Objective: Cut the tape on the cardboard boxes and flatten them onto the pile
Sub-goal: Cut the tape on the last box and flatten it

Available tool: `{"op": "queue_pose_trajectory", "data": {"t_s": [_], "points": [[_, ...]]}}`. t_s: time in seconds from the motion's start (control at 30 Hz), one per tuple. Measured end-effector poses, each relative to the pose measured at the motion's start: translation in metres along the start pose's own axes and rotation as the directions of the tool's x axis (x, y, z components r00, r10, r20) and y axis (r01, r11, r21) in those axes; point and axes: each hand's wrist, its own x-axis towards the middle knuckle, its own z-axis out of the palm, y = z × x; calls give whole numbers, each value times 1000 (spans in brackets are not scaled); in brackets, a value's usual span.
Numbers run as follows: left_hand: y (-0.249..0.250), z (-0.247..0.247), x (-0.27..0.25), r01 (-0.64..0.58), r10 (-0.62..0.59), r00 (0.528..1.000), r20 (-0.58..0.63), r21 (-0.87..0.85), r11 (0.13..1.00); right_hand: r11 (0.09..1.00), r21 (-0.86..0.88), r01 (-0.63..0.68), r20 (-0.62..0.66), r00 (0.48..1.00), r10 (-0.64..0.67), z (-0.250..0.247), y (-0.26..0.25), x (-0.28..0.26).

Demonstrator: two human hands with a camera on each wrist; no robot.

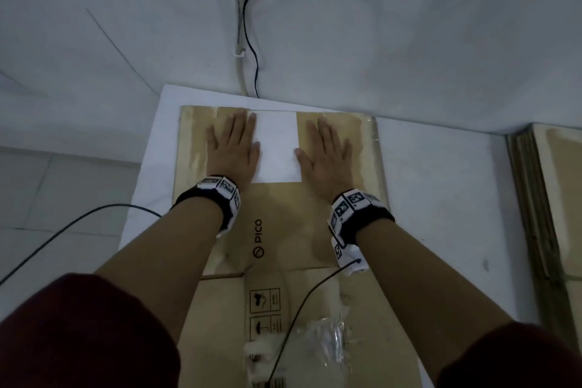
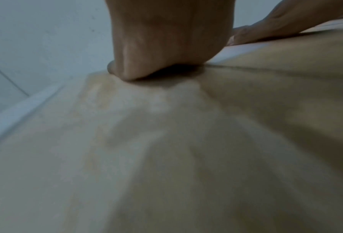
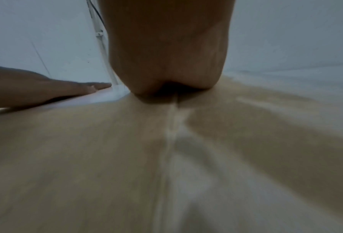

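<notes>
Cardboard box [image 1: 283, 224], flattened, lies on the white table [image 1: 441, 198] in your head view, its printed logo toward you. Your left hand [image 1: 233, 148] and right hand [image 1: 326, 154] both press flat on its far flaps, fingers straight and spread, gripping nothing. Between your hands a white gap [image 1: 277, 148] of table shows where the flaps do not meet. Crumpled clear tape [image 1: 330, 337] clings to the near part of the box, toward your body. To the right of the box, well apart, a pile of flattened cardboard [image 1: 548, 198] rests at the table's edge. Beyond the box a black cable [image 1: 248, 25] runs up the wall.

From your left wrist, the heel of your left hand [image 2: 166, 47] bears on the blurred brown cardboard [image 2: 186, 157], and your right hand [image 2: 276, 26] lies flat farther along the same sheet.

From your right wrist, your right hand [image 3: 166, 55] presses down on the cardboard [image 3: 86, 157], and your left hand [image 3: 46, 88] rests flat, fingers extended, beside the white gap [image 3: 106, 96].
</notes>
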Motion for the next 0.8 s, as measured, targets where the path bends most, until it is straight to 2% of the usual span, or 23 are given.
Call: {"op": "queue_pose_trajectory", "data": {"t_s": [0.1, 0.2, 0.3, 0.4, 0.57, 0.73, 0.8], "points": [[-1, -6, 2, 5, -2, 997, 74, -43, 999, 998, 59, -1, 166, 986, -8, -17, 4, 7], [7, -4, -16, 41, -35, 995, 94, -65, 997, 994, 98, 45, 195, 979, -63, -24, 11, -1], [14, 6, -69, 47, -38, 997, 70, -125, 991, 993, 106, 43, 141, 988, -58, -14, 15, -47], [12, 14, -138, 46, -46, 999, 1, -154, 987, 989, 143, 25, 19, 999, -28, 1, 27, -122], [11, 30, -225, 190, -196, 979, -51, -105, 976, 976, 36, -214, -131, 967, 217, 25, 49, -233], [14, 33, -232, 254, -256, 966, -32, -68, 965, 971, -15, -240, -209, 950, 232, 39, 53, -245], [15, 33, -229, 265, -266, 964, -11, -50, 963, 969, 2, -249, -197, 950, 244, 40, 54, -242]]}}
